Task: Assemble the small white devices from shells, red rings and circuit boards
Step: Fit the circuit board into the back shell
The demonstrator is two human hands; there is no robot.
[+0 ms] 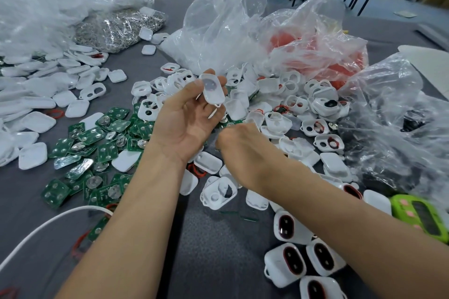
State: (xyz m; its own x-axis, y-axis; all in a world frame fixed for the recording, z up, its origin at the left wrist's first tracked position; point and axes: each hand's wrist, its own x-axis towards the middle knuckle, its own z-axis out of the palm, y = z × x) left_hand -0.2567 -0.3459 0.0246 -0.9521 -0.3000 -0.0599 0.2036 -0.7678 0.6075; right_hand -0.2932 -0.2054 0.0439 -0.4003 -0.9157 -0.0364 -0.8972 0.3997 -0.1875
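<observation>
The left hand (184, 116) held one white shell (213, 91) up above the heap of shells (279, 107). Its thumb was on one side of the shell and its fingers were on the other, so the hand was pinched tight on it. The hollow side of the shell faced the person. The palm was turned up.

The right hand (240, 143) was just below the held shell, low down on the heap. Its back faced the camera and its fingers curled down out of sight. I could not tell if it held a part or nothing at all.

I think the step was to get the next part for the held shell, a red ring or a board. To do it well, the left hand should keep the hollow side up and hold only the edges, so the inside is free. The right hand should pick just one part, not a clump, and turn it the right way before it goes in.

The green circuit boards (97, 138) lay to the left of the held shell. The bag of red rings (315, 48) sat behind it and to the right. Finished devices (294, 260) with a red ring showing lay well below it, close to the person.
</observation>
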